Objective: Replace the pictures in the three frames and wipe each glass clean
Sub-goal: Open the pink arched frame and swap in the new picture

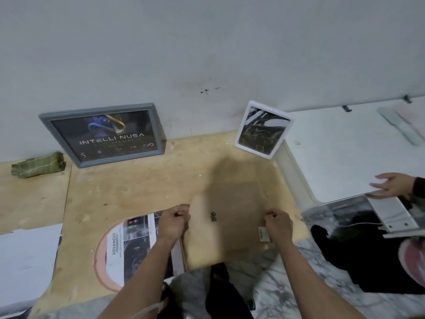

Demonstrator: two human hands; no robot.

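So the frame being worked on (226,217) is lying face down on the wooden table (128,187), brown backing board up, right in front of the person and dead centre between both hands. Its long axis runs away from the body toward the wall, with the little metal hanger (214,217) near the middle of the board. The left hand (174,221) is curled on the left edge, and the right hand (278,223) is curled on the right edge, near a small label (264,234). Both look like they're pinching or gripping the sides, though I can't tell exactly what the fingertips have hold of. Neither hand is really nearer, it's pretty symmetrical, so my guess is any lift or flip goes straight up with both. Just left of the frame, under the left wrist, there's a printed sheet (135,247), probably one of the pictures. Further out, a grey frame (102,134) and a white frame (262,128) lean on the wall, and a green cloth (38,165) sits far left. Someone else's hand (393,185) is off to the right on a white surface (340,153).
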